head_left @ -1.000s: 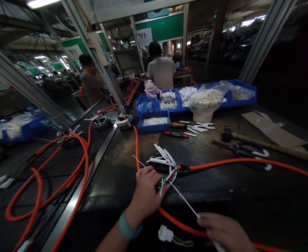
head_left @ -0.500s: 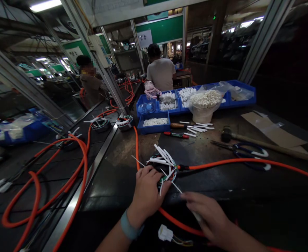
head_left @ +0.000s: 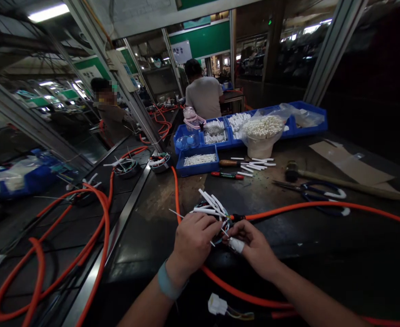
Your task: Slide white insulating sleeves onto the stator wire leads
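A round wire-wound part (head_left: pixel 200 207), like a motor stator, lies on the bench with several white sleeves (head_left: pixel 212 200) sticking up from it. My left hand (head_left: pixel 195 236) rests over its near side, thumb and forefinger pinched at a thin white tube (head_left: pixel 224 232). My right hand (head_left: pixel 254 245) is closed on the other end of that tube, close beside the left fingertips. White wrapping (head_left: pixel 236 245) covers my right thumb. An orange cable (head_left: pixel 288 207) joins the part from the right. The fingers hide much of the part's near side.
Blue bins (head_left: pixel 197 167) of white sleeves and a bag-lined tub (head_left: pixel 261 136) stand behind. A marker (head_left: pixel 227 175), hammer (head_left: pixel 343 180) and scissors (head_left: pixel 318 188) lie to the right. A white connector (head_left: pixel 216 304) hangs in front. Orange cable loops (head_left: pixel 106 218) lie left; two people are beyond.
My right hand has moved up and left to the part, its fingertips now close to my left ones. My left hand has stayed over the part, its thumb and forefinger drawn together.
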Action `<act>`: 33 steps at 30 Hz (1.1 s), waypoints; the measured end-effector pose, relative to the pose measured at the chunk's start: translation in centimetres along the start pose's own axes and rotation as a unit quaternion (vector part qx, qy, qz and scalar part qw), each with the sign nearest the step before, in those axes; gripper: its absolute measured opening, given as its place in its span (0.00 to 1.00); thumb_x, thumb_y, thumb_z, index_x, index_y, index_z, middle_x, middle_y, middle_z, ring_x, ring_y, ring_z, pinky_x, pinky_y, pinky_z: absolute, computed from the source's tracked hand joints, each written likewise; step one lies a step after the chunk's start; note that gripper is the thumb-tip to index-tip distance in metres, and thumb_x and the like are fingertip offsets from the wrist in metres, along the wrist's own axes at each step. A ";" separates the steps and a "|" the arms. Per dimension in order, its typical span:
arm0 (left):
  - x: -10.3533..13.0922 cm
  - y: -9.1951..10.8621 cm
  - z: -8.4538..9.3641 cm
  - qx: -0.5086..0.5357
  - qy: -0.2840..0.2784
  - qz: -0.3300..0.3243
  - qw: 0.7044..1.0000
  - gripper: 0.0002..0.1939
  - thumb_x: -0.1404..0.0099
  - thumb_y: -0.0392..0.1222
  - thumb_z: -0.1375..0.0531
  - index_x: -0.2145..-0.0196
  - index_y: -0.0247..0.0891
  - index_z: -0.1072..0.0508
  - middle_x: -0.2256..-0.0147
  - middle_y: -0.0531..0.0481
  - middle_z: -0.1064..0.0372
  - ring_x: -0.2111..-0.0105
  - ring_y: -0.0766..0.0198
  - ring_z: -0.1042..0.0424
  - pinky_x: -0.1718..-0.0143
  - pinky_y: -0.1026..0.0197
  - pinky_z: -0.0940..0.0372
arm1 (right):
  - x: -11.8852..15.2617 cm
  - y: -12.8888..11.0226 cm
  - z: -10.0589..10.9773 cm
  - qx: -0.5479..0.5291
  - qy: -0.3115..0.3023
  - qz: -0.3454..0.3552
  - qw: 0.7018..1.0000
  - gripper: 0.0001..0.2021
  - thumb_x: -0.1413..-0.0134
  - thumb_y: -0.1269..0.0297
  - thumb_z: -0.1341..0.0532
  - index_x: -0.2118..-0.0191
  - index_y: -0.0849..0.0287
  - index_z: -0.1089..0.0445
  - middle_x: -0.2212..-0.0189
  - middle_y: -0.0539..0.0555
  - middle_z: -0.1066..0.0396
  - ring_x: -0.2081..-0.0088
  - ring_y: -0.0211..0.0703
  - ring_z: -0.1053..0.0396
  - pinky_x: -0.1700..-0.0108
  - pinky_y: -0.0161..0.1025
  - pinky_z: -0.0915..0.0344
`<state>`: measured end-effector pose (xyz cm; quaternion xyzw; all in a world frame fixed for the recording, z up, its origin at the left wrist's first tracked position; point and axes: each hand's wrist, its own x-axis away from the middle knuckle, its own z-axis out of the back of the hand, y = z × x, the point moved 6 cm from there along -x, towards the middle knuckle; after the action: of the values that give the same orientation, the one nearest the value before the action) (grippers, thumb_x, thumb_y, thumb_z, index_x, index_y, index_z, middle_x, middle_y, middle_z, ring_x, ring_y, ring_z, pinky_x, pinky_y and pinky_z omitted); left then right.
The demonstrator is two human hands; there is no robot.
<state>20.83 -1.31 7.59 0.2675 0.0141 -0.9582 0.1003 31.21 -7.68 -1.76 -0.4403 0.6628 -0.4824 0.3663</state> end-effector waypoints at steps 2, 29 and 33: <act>-0.1 0.8 0.1 0.007 0.002 -0.042 0.999 0.13 0.32 0.36 0.50 0.61 0.40 0.25 0.67 0.48 0.27 0.66 0.63 0.32 0.65 0.59 0.38 | -0.3 0.0 0.1 0.024 0.016 0.012 0.999 0.11 0.56 0.61 0.34 0.70 0.58 0.36 0.71 0.49 0.31 0.67 0.39 0.31 0.61 0.37 0.33; 0.2 1.1 -0.4 -0.017 -0.029 -0.064 0.997 0.14 0.30 0.38 0.53 0.62 0.37 0.28 0.72 0.49 0.32 0.71 0.64 0.33 0.71 0.62 0.40 | 0.2 0.5 0.5 0.024 0.037 0.034 0.998 0.09 0.57 0.63 0.34 0.73 0.58 0.36 0.72 0.50 0.31 0.68 0.41 0.32 0.65 0.35 0.34; 0.2 1.2 -0.4 -0.024 -0.037 -0.076 0.996 0.12 0.30 0.39 0.51 0.65 0.37 0.29 0.73 0.51 0.32 0.72 0.65 0.34 0.72 0.62 0.42 | 0.3 0.5 0.6 0.036 0.044 0.039 0.998 0.08 0.57 0.64 0.35 0.73 0.58 0.34 0.74 0.49 0.30 0.70 0.40 0.32 0.66 0.33 0.33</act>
<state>21.07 -2.55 7.17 0.2276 0.0537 -0.9717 0.0336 31.48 -8.07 -2.44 -0.3789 0.6769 -0.5103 0.3713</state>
